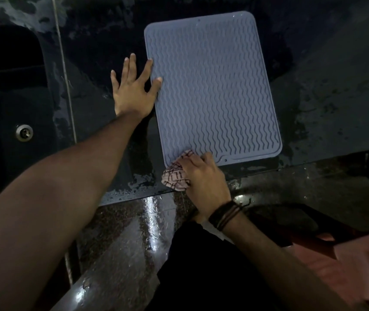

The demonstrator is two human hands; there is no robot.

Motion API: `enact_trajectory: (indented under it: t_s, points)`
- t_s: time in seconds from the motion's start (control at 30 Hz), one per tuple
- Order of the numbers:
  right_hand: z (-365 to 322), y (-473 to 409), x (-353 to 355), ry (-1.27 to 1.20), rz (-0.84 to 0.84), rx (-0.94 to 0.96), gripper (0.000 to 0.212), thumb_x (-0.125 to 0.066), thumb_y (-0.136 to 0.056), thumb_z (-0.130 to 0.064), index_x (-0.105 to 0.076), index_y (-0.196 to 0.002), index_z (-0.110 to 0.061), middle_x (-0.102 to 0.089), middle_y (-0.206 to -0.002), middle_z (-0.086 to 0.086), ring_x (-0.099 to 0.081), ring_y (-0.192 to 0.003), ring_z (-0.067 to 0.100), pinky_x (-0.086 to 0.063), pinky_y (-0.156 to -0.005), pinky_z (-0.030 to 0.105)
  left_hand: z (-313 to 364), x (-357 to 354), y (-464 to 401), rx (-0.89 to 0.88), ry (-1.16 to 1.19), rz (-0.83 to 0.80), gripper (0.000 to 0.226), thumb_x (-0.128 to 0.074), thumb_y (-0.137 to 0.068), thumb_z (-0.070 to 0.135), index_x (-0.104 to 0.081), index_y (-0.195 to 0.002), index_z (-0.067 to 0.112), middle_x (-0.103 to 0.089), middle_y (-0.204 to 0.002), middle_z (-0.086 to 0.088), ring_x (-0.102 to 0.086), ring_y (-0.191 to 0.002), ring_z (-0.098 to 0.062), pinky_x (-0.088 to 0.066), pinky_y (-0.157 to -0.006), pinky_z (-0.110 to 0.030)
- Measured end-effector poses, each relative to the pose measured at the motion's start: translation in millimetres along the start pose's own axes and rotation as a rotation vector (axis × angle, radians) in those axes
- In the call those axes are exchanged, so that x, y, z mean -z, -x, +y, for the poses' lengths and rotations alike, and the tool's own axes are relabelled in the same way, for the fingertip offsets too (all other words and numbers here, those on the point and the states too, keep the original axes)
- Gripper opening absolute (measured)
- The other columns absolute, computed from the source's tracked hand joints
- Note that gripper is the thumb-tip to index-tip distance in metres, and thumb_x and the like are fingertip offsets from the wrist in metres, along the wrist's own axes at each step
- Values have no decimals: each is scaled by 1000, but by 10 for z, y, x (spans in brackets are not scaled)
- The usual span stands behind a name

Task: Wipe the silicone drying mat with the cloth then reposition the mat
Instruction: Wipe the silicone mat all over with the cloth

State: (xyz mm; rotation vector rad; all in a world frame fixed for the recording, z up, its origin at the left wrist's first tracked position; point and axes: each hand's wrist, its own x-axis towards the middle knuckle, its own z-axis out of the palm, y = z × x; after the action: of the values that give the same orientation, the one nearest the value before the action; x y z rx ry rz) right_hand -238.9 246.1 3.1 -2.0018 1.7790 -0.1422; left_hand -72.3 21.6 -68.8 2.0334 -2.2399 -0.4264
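- Right grip (203, 176) is clenching the cloth (177, 177), bunched into a wad under my fingers and palm.
- I am pressing that cloth down at the mat's (212, 86) near left corner; part of the wad is lying on the mat and part is hanging over onto the surface (325, 97) in front of it.
- Left grip (134, 90) is lying released and flat, fingers spread wide, holding nothing.
- I am seeing its thumb and index finger touching the mat's left edge, while the palm and the other fingers are resting on the surface just beside the mat.
- Lying flat on the dark surface, the mat is showing as a grey rectangle with rounded corners and wavy ridges, its long sides running away from me.
- I am seeing the mat turned slightly, so its far end is sitting a little further left than its near end.
- Wet streaks and drops are showing on the surface around the mat, thickest near the front edge.
- I am seeing a sink (10, 104) well left of the mat, past a seam in the surface, with a round metal drain (24, 132) in its floor.
- Dark cords (224, 215) are wrapping my right wrist.
- I am seeing the floor (138, 243) below the front edge looking glossy, with a bright reflection.
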Motion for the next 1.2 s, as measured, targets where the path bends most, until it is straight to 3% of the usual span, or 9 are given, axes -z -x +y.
enact_trajectory:
  t_s: [0.1, 0.17, 0.3, 0.57, 0.8, 0.9, 1.0, 1.1, 1.2]
  points:
    - [80, -190, 145, -55, 120, -61, 46, -73, -68, -17, -64, -114, -17, -66, -115, 2, -50, -106, 26, -54, -75, 38, -8, 13, 4, -6, 10, -1, 74, -17, -97, 76, -19, -160, 38, -5, -171, -6, 1, -157, -21, 5, -124, -56]
    - [155, -491, 220, -51, 194, -101, 54, -79, -70, -20, -61, -121, -17, -63, -122, 2, -48, -115, 27, -51, -85, 38, 6, 27, 14, -11, 15, -10, 82, -19, -92, 83, -18, -160, 39, -4, -171, -6, 0, -157, -21, 6, -124, -54]
    - [254, -1007, 219, 64, 105, -88, 55, -67, -81, -6, -53, -134, -13, -51, -138, 5, -37, -129, 31, -45, -100, 41, 6, 28, 11, -34, -12, -6, 81, -23, -91, 84, -16, -160, 42, -5, -171, -7, -1, -157, -24, 4, -124, -58]
    - [334, -357, 68, 57, 143, -91, 52, -70, -80, -8, -57, -129, -15, -54, -137, 0, -41, -122, 28, -51, -91, 41, 110, 59, 16, 34, 6, -53, 75, -24, -92, 81, -20, -158, 46, -5, -171, 0, 4, -157, -22, 14, -117, -67]
    - [439, 70, 184, 54, 79, -94, 47, -71, -78, -9, -62, -123, -18, -65, -123, -1, -46, -111, 26, -51, -79, 37, 253, -3, 118, 88, 10, -21, 66, -22, -102, 66, -12, -161, 40, 0, -171, -2, 8, -157, -25, 10, -117, -69]
    - [404, -216, 336, -31, 206, -132, 43, -78, -76, -20, -65, -116, -16, -68, -113, 3, -49, -113, 28, -53, -82, 40, 232, -23, 99, 86, -2, -15, 68, -19, -100, 67, -9, -162, 39, -1, -171, -1, 7, -157, -25, 9, -117, -70]
    - [346, -828, 440, -59, 355, -109, 41, -74, -79, -15, -65, -119, -16, -66, -117, 5, -49, -116, 29, -51, -83, 38, 240, -15, 79, 93, 14, -8, 72, -17, -98, 72, -10, -162, 39, -2, -171, 0, 6, -157, -24, 11, -118, -68]
    - [377, -1336, 406, 33, 229, -102, 45, -62, -86, -7, -57, -131, -14, -59, -130, 6, -40, -128, 31, -48, -96, 41, 249, -29, 77, 108, 6, 4, 75, -19, -96, 76, -12, -161, 41, -3, -171, 1, 5, -157, -22, 11, -119, -66]
    - [464, -1324, 304, 95, 143, -103, 51, -62, -86, -7, -51, -135, -11, -52, -137, 8, -33, -134, 34, -47, -99, 44, 236, -56, 57, 119, 5, 1, 76, -18, -94, 77, -12, -161, 41, -3, -171, 1, 4, -157, -21, 9, -119, -65]
